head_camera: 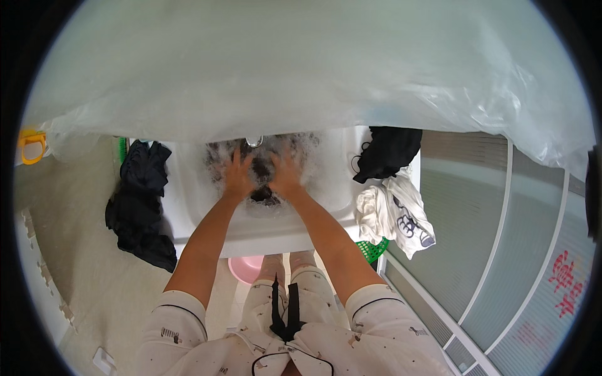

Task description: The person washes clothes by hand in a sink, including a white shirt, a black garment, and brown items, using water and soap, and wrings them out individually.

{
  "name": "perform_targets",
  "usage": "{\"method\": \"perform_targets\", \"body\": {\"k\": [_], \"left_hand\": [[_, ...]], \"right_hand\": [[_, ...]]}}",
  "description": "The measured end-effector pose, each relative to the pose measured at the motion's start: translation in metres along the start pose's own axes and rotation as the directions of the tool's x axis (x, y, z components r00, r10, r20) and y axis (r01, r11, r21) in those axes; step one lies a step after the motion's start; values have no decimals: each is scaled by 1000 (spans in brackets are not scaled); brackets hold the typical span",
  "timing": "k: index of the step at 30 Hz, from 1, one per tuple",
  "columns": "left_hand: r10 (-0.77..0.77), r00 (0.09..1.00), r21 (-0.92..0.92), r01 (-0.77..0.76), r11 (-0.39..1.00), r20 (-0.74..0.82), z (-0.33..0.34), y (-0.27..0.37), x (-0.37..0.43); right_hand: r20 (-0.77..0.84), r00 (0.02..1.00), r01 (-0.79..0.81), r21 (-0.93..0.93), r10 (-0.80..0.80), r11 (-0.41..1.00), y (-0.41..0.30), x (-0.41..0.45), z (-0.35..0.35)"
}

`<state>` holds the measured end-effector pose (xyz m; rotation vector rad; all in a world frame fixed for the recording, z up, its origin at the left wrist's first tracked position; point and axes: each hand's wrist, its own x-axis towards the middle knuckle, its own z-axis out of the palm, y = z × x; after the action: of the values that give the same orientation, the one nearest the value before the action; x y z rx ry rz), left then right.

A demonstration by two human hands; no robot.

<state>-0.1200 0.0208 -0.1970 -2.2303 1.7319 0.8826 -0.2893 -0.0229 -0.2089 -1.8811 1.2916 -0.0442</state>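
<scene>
Both hands are in the foamy water of a white sink (188, 214), over a dark wet cloth (264, 193). My left hand (238, 176) lies with its fingers spread on the left of the cloth. On the other side, my right hand (287, 174) also has its fingers apart, partly veiled by suds. Neither hand is closed around anything. A metal faucet tip (254, 141) shows just beyond the fingertips. Foam hides much of the cloth's outline.
Dark garments (141, 202) hang over the sink's left rim. A black garment (390, 152) and white printed clothing (395, 211) drape the right rim. Translucent plastic sheeting (301, 70) covers the far view. Below are a pink basin (245, 269) and green basket (373, 250); sliding panels (463, 211) stand right.
</scene>
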Motion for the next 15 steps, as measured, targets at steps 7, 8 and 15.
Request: {"method": "perform_targets", "body": {"k": [7, 8, 15], "left_hand": [[-140, 984, -527, 63, 848, -108, 30, -48, 52], [-78, 997, -420, 69, 905, -6, 15, -26, 47], [-82, 991, -269, 51, 962, -107, -49, -42, -55]], "right_hand": [[-371, 902, 157, -193, -220, 969, 9, 38, 56], [-272, 943, 165, -129, -194, 978, 27, 29, 56], [137, 989, -32, -202, 61, 979, -51, -24, -51]]}}
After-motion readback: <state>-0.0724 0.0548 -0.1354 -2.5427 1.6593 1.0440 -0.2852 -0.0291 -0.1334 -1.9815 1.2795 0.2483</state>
